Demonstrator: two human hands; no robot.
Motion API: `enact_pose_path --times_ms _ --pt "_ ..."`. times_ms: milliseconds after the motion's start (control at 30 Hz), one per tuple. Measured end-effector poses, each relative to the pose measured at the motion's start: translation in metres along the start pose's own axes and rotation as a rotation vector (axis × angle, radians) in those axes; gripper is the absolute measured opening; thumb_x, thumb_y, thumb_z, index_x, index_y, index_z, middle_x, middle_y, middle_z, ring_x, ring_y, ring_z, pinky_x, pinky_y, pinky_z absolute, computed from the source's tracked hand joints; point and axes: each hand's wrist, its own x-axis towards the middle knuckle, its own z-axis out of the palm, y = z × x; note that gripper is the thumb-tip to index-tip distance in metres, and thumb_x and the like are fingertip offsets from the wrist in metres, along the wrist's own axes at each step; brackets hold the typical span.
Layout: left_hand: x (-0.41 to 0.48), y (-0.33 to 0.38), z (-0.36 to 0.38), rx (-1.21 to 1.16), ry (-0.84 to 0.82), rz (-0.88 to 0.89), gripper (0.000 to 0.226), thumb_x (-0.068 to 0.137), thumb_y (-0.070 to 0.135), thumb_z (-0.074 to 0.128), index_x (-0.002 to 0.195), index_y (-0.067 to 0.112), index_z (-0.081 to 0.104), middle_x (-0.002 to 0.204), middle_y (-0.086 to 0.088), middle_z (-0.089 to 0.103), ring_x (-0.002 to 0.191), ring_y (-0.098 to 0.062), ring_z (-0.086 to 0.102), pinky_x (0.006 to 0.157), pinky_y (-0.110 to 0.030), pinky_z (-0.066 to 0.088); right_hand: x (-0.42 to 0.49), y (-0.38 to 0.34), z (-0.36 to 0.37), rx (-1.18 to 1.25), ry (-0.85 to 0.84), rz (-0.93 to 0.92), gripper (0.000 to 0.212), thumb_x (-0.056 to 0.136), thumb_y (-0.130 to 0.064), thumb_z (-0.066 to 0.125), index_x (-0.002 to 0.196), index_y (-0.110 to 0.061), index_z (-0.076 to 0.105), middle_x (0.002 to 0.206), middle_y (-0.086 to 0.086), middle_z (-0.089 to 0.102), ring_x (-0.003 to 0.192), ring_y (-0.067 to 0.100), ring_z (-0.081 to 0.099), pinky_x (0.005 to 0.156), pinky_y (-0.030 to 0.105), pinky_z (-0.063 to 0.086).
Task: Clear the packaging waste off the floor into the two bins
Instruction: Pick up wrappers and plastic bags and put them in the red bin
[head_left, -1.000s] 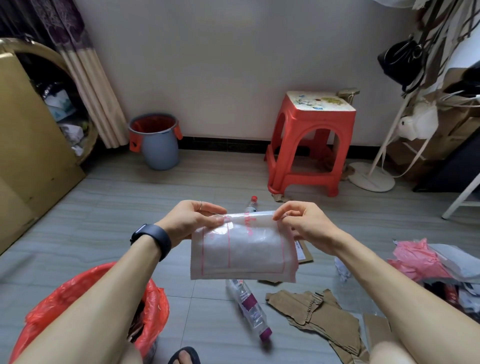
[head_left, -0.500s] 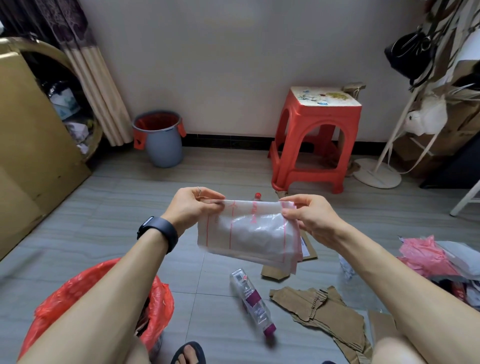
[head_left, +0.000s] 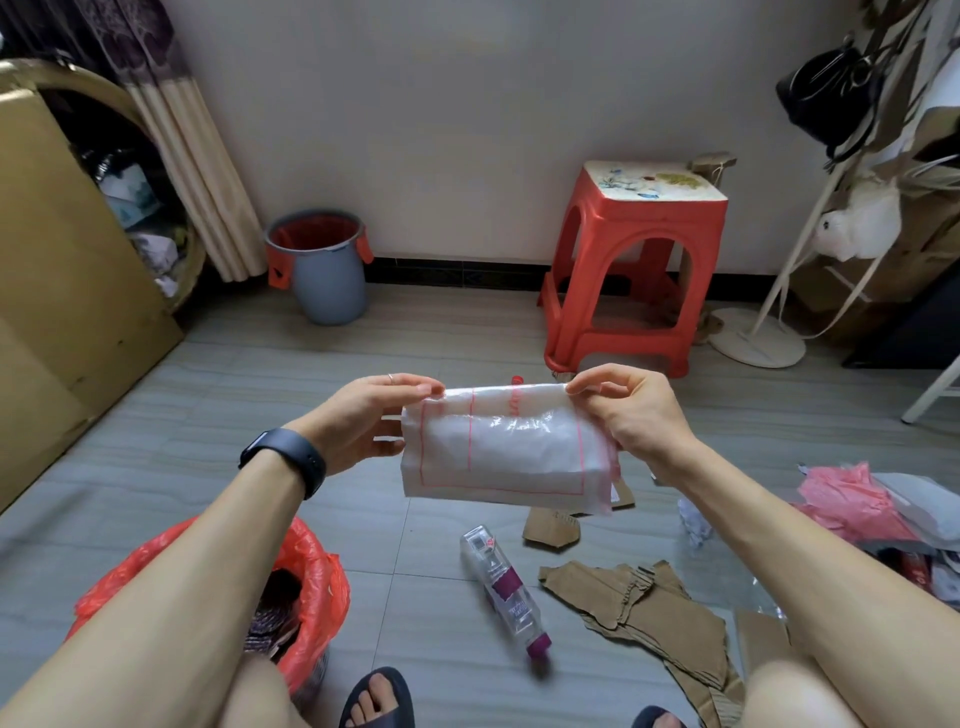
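**Plastic pouch being held taut above the littered floor**

The floor (head_left: 208, 415) is still being cleared, with waste lying across its near right. A red-lined bin (head_left: 317, 582) is being kept at the near left, probably so that waste can be dropped in without a reach. A grey bin (head_left: 332, 280) is standing far left by the wall. Torn cardboard (head_left: 634, 597) is being left for later.

The clear plastic pouch (head_left: 498, 452) is being held in mid-air at the centre, stretched by its top edge, likely to flatten it before binning. A bottle (head_left: 506, 587) is lying beneath it. The pouch's top corners are being pinched by the left hand (head_left: 358, 421) and the right hand (head_left: 634, 415), thumbs and fingertips closed on the film.
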Motion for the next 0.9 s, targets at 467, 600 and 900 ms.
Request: enact_pose_path --times_ms 467,600,900 --pt "0.005 -0.001 0.005 0.072 0.287 0.216 0.023 0.081 -0.003 0.077 0.097 0.014 0.076 0.089 -0.003 0.077 0.079 -0.012 0.069 0.070 -0.023 0.059 -0.003 -0.001 -0.010 0.138 -0.257 0.236 0.018 0.094 -0.008 0.065 0.110 -0.014 0.070 0.087 0.009 0.068 0.067 0.019 0.062 0.049 0.026 0.050" --pt "0.008 0.000 0.005 0.011 0.263 0.161 0.016 0.084 -0.001 0.073 0.090 0.014 0.075 0.085 -0.006 0.073 0.074 -0.015 0.064 0.066 -0.020 0.057 -0.001 -0.006 -0.006 0.325 -0.180 0.171 0.020 0.095 0.004 0.058 0.094 -0.010 0.071 0.083 0.007 0.066 0.062 0.020 0.061 0.046 0.025 0.050" --pt "0.002 -0.002 -0.006 -0.127 0.080 -0.109 0.016 0.091 0.027 0.060 0.101 0.017 0.068 0.087 -0.002 0.068 0.059 -0.019 0.060 0.047 -0.024 0.047 -0.003 -0.007 0.001 0.070 -0.243 0.100 0.034 0.092 0.014 0.049 0.082 -0.006 0.075 0.085 0.008 0.069 0.067 0.011 0.062 0.060 0.020 0.051"
